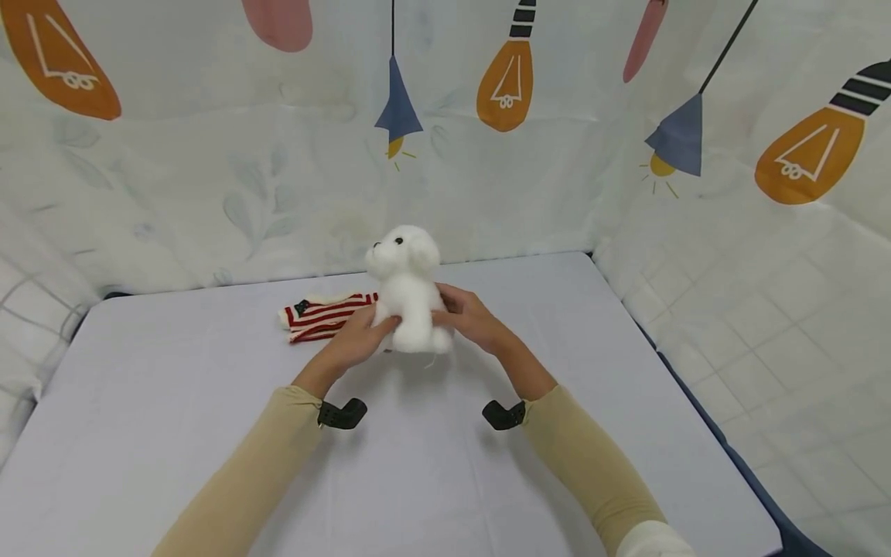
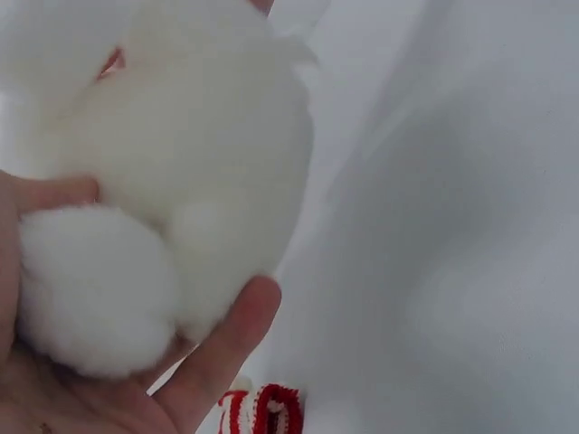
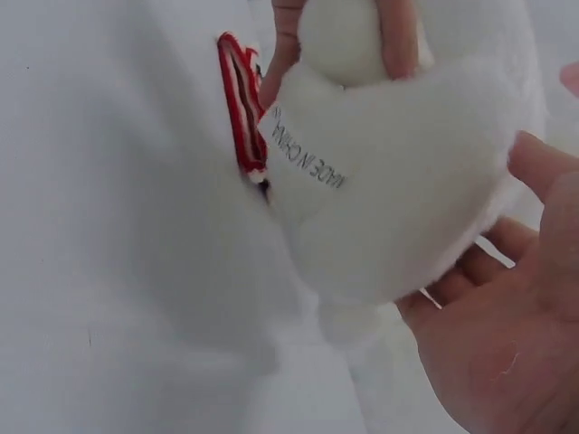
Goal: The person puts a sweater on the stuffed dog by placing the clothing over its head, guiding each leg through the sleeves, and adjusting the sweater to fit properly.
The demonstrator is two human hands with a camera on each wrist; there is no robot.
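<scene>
Both of your hands cup the white plush dog, upright at mid-table: left hand and right hand curled round its body. Its striped shirt lies just behind, apparently not yet put on.

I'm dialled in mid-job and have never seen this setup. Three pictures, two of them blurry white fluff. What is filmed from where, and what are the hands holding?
No machine here: a person works with bare hands. The wide picture comes from a camera on their head; the close ones from cameras on each wrist. The left hand and the right hand grip a fluffy white plush dog from both sides, upright on the pale grey table. Behind it lies a small red-and-white striped knitted garment. The fluff in the close views is the dog.
</scene>
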